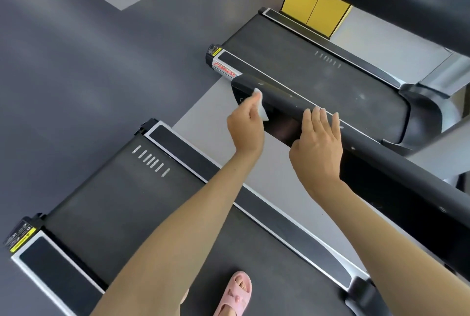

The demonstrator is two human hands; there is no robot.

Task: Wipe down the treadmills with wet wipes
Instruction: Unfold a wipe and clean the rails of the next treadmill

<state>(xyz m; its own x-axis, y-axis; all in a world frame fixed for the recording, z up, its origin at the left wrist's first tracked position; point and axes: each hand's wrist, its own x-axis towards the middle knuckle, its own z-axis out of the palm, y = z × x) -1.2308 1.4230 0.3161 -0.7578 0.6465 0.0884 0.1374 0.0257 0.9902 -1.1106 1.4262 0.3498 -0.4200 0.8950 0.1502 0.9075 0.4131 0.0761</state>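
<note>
I stand on a treadmill (101,201); my left hand (245,124) has its fingers curled round a white wipe (263,112), pressing it to the tip of the black handrail (282,98). My right hand (319,145) lies flat on that rail, fingers straight, holding nothing. I judge the rail is mid-wipe: next I must drag the wipe along it, lifting my right hand clear.

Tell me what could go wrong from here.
1. The left hand pinches only a small wipe, so it may miss much of the long black handrail.
2. The right hand rests flat on the handrail, possibly re-soiling wiped parts.
3. The pink slipper stands on the treadmill belt; it could slip.
</note>
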